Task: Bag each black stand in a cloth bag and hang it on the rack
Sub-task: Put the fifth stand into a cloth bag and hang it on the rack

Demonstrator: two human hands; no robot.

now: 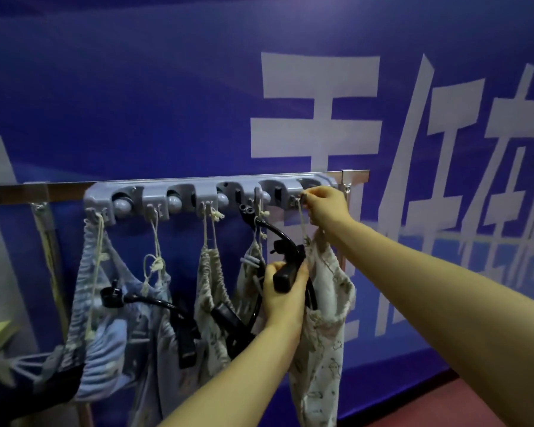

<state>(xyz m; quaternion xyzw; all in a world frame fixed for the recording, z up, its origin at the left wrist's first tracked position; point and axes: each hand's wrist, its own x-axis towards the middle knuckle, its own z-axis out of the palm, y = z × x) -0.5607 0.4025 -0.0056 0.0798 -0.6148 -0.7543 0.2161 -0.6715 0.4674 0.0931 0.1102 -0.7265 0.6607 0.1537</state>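
Observation:
A grey rack [154, 192] with hooks is fixed on a rail against the blue wall. Several cloth bags hang from it, and black stands poke out of them. My right hand [327, 204] pinches the drawstring of the rightmost pale printed bag [324, 334] at the last hook on the right. My left hand [285, 297] grips the black stand [285, 272] at that bag's mouth; its curved neck arcs up toward the neighbouring hook. The stand's lower part is hidden by the bag and my hand.
A striped blue bag [105, 334] hangs at the far left with a black stand [142, 298] sticking out. Two more pale bags hang in the middle. White characters cover the wall behind. A red floor [444, 405] shows lower right. A dark sleeve [19, 383] sits lower left.

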